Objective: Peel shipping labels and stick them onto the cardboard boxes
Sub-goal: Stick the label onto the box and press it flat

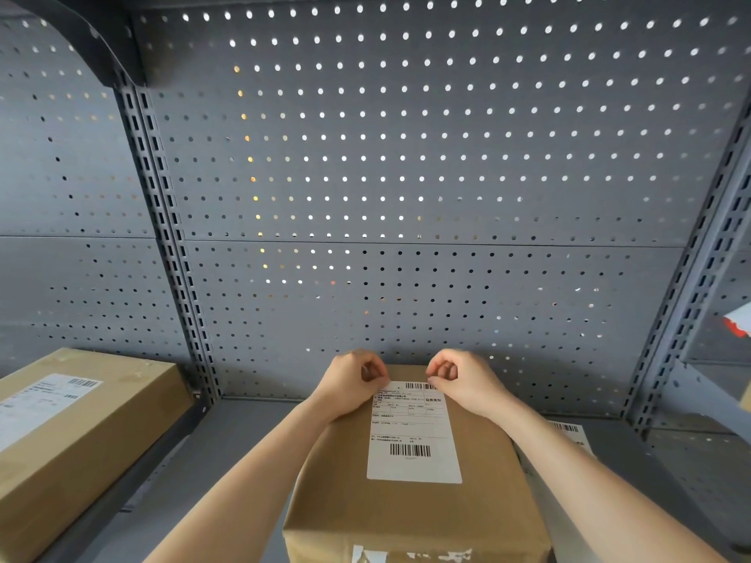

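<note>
On the left, a second cardboard box (pixel 77 436) with its own label lies on the grey shelf (pixel 227 449), well apart from the hands. In the middle stands the cardboard box (pixel 406 509), and a white shipping label (pixel 412 436) lies flat on its top. The left hand (pixel 351 384) pinches the label's far left corner with closed fingers; the right hand (pixel 467 379) pinches the far right corner. Behind is the perforated panel (pixel 406 156). The right forearm partly hides another label sheet (pixel 571 434).

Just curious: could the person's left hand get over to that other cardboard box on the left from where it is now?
Probably yes. The left hand is pinching the label on the middle box, and only bare shelf lies between it and the left box.
</note>
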The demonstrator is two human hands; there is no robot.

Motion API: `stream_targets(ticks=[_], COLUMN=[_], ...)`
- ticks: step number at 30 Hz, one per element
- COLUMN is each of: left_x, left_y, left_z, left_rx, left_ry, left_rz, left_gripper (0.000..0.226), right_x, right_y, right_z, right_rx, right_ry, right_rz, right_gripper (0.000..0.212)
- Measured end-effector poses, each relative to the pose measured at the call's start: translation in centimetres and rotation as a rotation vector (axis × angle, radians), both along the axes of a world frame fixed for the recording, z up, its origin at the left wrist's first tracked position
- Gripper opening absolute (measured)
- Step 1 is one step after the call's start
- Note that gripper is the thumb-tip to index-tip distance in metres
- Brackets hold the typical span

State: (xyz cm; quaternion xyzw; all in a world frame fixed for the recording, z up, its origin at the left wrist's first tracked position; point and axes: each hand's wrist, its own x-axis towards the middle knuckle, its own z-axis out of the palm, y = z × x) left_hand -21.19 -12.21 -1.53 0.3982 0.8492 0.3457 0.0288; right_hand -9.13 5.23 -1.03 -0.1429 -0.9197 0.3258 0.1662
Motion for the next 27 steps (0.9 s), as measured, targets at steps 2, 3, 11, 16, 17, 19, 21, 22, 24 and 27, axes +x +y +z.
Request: stream_targets(ticks=[2, 3, 11, 16, 17, 19, 21, 22, 24, 27], left_x=[0.0, 0.1, 1.6, 3.4, 3.6, 4.1, 4.3, 4.3, 4.5, 4.6], left_y=[0.0, 0.0, -0.5, -0.4, -0.4, -0.5, -0.7, -0.7, -0.8, -1.1], left_z=[0.0, 0.1, 0.1, -0.8, -1.0, -1.0, -1.0, -1.0, -1.0, -1.0], left_rx=[0.004, 0.01, 0.085, -0.086, -0.123, -0.219, -0.282, -0.301, -0.346, -0.402], left_ry=[-0.006, -0.005, 0.103, 0.121, 0.115, 0.169, 0.23, 0.25, 0.266, 0.26], left_rz=[0.001, 0.0, -0.022, -0.183, -0.206, -0.196, -0.179, -0.174, -0.167, -0.144], left_gripper=[0.005, 0.006, 0.019, 0.044, 0.047, 0.049, 0.049, 0.05, 0.05, 0.051], right_x=[0.0, 0.0, 1.2, 2.3, 2.4, 2.5, 2.6, 2.6, 2.8, 3.0], right_y=[0.0, 0.0, -1.0, -3.7, -4.1, -4.6, -5.0, -5.1, -5.2, -5.2], right_z=[0.0, 0.0, 0.4, 0.4, 0.3, -0.1, -0.4, -0.6, -0.8, -0.9], right_rx=[0.01, 0.012, 0.073, 0.292, 0.335, 0.407, 0.433, 0.445, 0.462, 0.471], right_ry=[0.0, 0.0, 0.049, -0.132, -0.171, -0.253, -0.321, -0.343, -0.372, -0.395], right_rz=[-0.001, -0.004, -0.075, 0.085, 0.105, 0.12, 0.124, 0.126, 0.124, 0.109], right_gripper=[0.007, 0.01, 0.023, 0.048, 0.05, 0.053, 0.054, 0.054, 0.055, 0.055])
